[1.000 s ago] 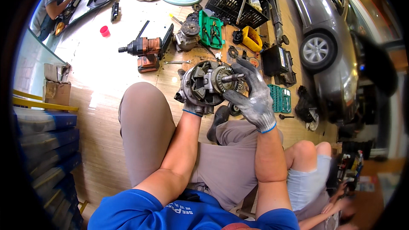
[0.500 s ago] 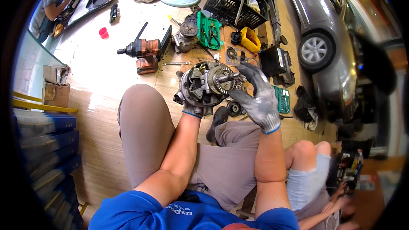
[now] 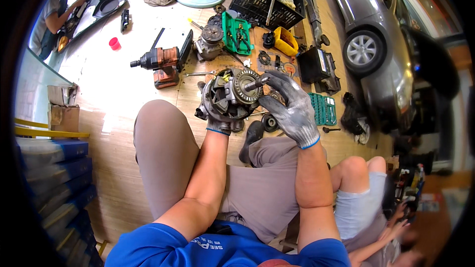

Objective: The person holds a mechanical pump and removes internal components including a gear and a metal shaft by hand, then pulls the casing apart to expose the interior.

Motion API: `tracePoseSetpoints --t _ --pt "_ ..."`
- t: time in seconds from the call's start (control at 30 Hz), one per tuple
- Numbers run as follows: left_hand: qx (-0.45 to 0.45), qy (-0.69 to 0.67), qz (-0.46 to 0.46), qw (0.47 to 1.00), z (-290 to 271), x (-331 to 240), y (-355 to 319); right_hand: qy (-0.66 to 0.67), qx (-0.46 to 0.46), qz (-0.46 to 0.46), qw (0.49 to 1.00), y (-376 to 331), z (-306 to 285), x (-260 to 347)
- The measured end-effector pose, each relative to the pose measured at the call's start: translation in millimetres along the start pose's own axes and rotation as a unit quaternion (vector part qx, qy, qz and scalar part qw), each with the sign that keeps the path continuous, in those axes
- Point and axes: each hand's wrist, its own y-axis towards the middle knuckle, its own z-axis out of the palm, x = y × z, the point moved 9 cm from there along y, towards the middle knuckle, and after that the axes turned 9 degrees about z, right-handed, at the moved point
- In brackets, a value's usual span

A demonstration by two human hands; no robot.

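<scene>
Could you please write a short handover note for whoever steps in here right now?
Left hand: gloved, grips the alternator from below, holding it up over the knees.
Right hand: gloved, fingers on the shaft at the rotor end.
Around: impact wrench and wrench on the floor ahead, green socket set to the right, black pulley below the right hand.
Done: the housing is open, with the rotor showing.
Left: the rotor sits in the housing, not yet out.

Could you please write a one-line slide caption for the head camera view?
Seated on a workshop floor, gloved left hand props an alternator while right hand grips its shaft.
</scene>
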Motion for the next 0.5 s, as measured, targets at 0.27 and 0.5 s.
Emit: tracePoseSetpoints --t 0.27,0.5 --pt "-0.015 0.116 0.064 0.991 -3.8 -9.2 -0.7 -0.032 -0.011 -0.026 0.999 2.2 -5.8 2.6" --pt "-0.115 -0.319 -0.038 0.940 27.1 27.8 -9.1 -0.041 -0.022 -0.006 0.999 6.1 4.4 16.4"
